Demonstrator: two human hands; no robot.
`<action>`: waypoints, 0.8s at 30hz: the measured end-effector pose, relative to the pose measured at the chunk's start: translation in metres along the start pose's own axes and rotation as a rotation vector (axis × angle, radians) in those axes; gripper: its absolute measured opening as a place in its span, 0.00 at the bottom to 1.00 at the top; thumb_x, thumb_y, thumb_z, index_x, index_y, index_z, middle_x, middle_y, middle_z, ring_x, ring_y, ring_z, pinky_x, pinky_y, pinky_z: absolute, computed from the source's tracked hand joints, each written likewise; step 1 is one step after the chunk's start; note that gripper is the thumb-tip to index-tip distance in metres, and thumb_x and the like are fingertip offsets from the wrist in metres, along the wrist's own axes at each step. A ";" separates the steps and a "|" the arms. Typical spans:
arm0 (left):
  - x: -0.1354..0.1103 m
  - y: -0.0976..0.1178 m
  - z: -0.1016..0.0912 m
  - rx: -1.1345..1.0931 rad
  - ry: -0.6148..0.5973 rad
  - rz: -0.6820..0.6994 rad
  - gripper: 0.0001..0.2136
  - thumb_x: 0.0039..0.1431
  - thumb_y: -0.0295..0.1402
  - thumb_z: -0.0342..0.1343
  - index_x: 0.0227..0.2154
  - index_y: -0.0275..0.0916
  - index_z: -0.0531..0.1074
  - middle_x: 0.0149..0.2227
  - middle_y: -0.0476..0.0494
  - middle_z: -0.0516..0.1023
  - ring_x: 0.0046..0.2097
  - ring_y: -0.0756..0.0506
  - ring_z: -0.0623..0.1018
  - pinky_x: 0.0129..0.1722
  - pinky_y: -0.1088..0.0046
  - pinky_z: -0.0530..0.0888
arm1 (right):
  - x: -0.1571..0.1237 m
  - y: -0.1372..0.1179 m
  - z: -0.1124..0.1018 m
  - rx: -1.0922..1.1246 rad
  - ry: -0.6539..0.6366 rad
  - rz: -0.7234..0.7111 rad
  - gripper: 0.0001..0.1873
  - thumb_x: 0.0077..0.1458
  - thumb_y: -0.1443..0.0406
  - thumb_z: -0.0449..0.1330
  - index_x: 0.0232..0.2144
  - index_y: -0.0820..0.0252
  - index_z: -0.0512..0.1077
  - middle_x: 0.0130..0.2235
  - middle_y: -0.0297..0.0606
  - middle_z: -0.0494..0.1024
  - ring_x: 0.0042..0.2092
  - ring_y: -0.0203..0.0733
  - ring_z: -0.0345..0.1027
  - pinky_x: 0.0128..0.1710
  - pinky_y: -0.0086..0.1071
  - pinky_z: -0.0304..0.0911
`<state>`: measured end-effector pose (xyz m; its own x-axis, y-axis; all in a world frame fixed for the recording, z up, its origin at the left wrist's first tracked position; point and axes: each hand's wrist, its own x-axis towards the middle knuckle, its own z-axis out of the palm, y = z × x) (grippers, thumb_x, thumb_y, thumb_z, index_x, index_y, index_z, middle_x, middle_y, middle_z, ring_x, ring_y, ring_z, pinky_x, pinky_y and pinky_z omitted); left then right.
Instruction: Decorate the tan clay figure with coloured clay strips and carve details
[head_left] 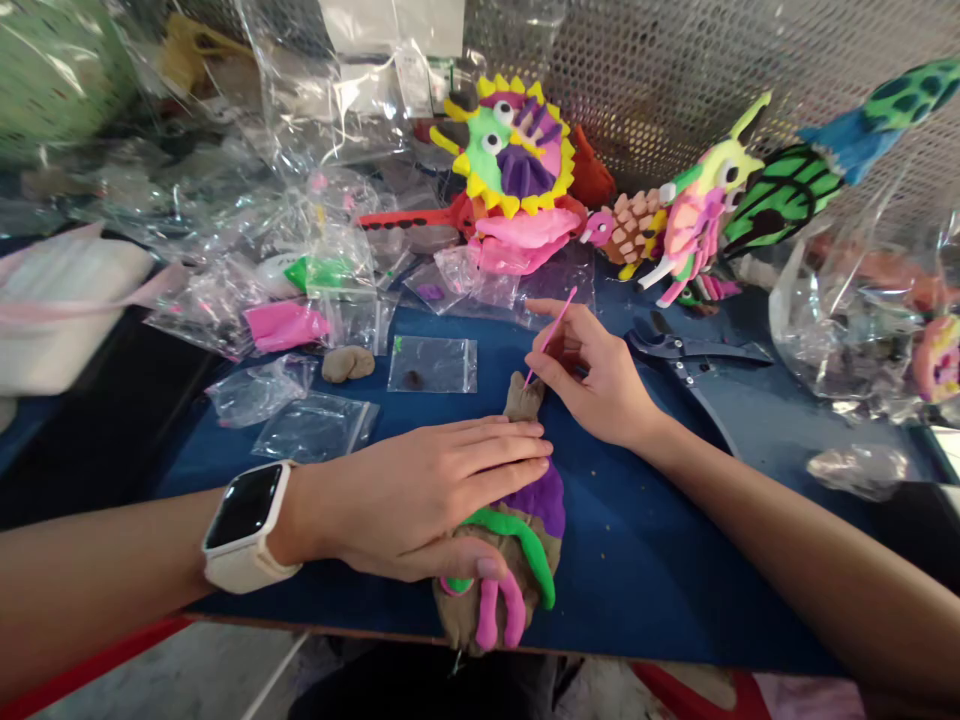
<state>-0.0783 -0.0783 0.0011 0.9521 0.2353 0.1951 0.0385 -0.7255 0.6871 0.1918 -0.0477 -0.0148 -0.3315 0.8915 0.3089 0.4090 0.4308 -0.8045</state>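
Note:
A modelling clay figure point(540, 560) lies flat near the table's front edge. Its body is grey-brown, with a purple patch point(544, 500), a green strip point(529, 545) and pink strips point(501, 612) on it. My left hand point(442, 490), a watch on its wrist, rests flat across the figure with fingers stretched out, hiding part of it. In my right hand point(589, 365) a thin pink stick point(555, 325) is pinched between thumb and fingers. The stick's lower tip touches the narrow grey-brown end point(523, 398) of the figure.
Left of the figure lie a grey clay lump point(349, 364), small zip bags point(433, 365) and a pink clay packet point(285, 326). Colourful clay figures point(517, 150) stand along the back. Dark-handled cutters point(694, 350) lie to the right, beside plastic bags point(847, 310).

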 end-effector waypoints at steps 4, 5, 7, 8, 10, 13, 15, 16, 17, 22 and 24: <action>0.000 0.000 0.000 0.000 -0.003 0.000 0.37 0.84 0.57 0.45 0.77 0.28 0.65 0.78 0.25 0.68 0.83 0.32 0.64 0.84 0.50 0.61 | 0.000 0.001 0.000 -0.016 -0.039 -0.005 0.20 0.74 0.61 0.64 0.65 0.54 0.72 0.42 0.34 0.81 0.34 0.37 0.75 0.34 0.32 0.72; 0.000 0.000 0.000 0.000 -0.003 0.003 0.38 0.84 0.57 0.45 0.77 0.28 0.65 0.78 0.25 0.68 0.82 0.32 0.64 0.84 0.50 0.61 | 0.000 0.001 0.000 -0.020 -0.042 -0.008 0.20 0.74 0.61 0.64 0.64 0.54 0.73 0.42 0.34 0.82 0.34 0.37 0.75 0.34 0.32 0.73; 0.000 0.000 0.000 -0.001 -0.003 0.007 0.38 0.84 0.57 0.46 0.77 0.27 0.65 0.78 0.25 0.68 0.83 0.32 0.63 0.84 0.50 0.61 | 0.000 0.002 0.000 -0.026 -0.036 -0.010 0.19 0.74 0.61 0.65 0.63 0.54 0.73 0.42 0.35 0.82 0.34 0.37 0.75 0.34 0.33 0.73; 0.000 -0.001 0.000 -0.001 -0.003 0.009 0.37 0.84 0.57 0.46 0.77 0.28 0.65 0.78 0.25 0.68 0.83 0.32 0.63 0.84 0.49 0.61 | 0.000 0.002 0.001 -0.028 -0.031 -0.006 0.19 0.74 0.61 0.65 0.63 0.54 0.73 0.42 0.35 0.82 0.34 0.37 0.75 0.34 0.33 0.73; 0.000 -0.001 0.000 -0.001 0.000 0.010 0.37 0.84 0.56 0.46 0.77 0.29 0.65 0.78 0.25 0.69 0.83 0.32 0.64 0.84 0.49 0.61 | 0.000 0.003 0.001 -0.030 -0.023 0.002 0.19 0.74 0.60 0.65 0.63 0.54 0.73 0.42 0.35 0.81 0.35 0.38 0.75 0.36 0.34 0.74; 0.001 -0.001 0.000 0.002 0.007 0.014 0.37 0.83 0.56 0.48 0.77 0.29 0.65 0.78 0.25 0.69 0.82 0.32 0.64 0.84 0.49 0.62 | 0.001 0.004 0.001 -0.034 -0.002 0.024 0.19 0.74 0.60 0.65 0.64 0.54 0.73 0.42 0.35 0.81 0.36 0.40 0.77 0.38 0.36 0.75; 0.001 -0.001 0.000 0.006 0.009 0.016 0.37 0.83 0.56 0.48 0.77 0.29 0.65 0.78 0.25 0.69 0.82 0.31 0.64 0.83 0.48 0.62 | 0.001 0.004 0.001 -0.038 0.018 0.042 0.19 0.74 0.60 0.65 0.63 0.54 0.74 0.41 0.35 0.81 0.36 0.40 0.77 0.37 0.35 0.75; 0.001 -0.001 0.000 0.007 0.008 0.016 0.37 0.83 0.56 0.47 0.77 0.29 0.65 0.78 0.25 0.69 0.82 0.31 0.64 0.83 0.48 0.62 | 0.001 0.004 0.001 -0.039 0.029 0.051 0.19 0.74 0.59 0.65 0.63 0.54 0.74 0.41 0.35 0.80 0.37 0.41 0.77 0.36 0.35 0.74; 0.001 -0.001 0.000 0.010 0.007 0.015 0.36 0.83 0.56 0.47 0.78 0.30 0.65 0.78 0.25 0.69 0.82 0.31 0.64 0.83 0.48 0.62 | 0.001 0.003 0.001 -0.037 0.040 0.058 0.19 0.74 0.59 0.65 0.63 0.54 0.74 0.41 0.35 0.80 0.37 0.41 0.78 0.36 0.34 0.74; 0.000 -0.002 0.000 0.015 0.004 0.014 0.36 0.84 0.56 0.47 0.78 0.29 0.64 0.78 0.25 0.69 0.82 0.31 0.64 0.83 0.48 0.62 | 0.000 0.001 0.000 -0.022 0.053 0.055 0.18 0.75 0.59 0.64 0.63 0.52 0.73 0.41 0.34 0.80 0.37 0.39 0.77 0.34 0.32 0.73; 0.000 -0.002 0.001 0.015 0.006 0.015 0.36 0.84 0.55 0.46 0.77 0.28 0.65 0.78 0.25 0.69 0.83 0.32 0.63 0.84 0.48 0.61 | -0.001 0.000 -0.001 -0.021 0.031 0.035 0.19 0.74 0.60 0.65 0.63 0.52 0.73 0.41 0.34 0.80 0.36 0.39 0.77 0.34 0.32 0.72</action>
<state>-0.0778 -0.0778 -0.0009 0.9508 0.2282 0.2097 0.0288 -0.7386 0.6735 0.1928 -0.0482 -0.0147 -0.2908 0.9097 0.2964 0.4376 0.4019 -0.8043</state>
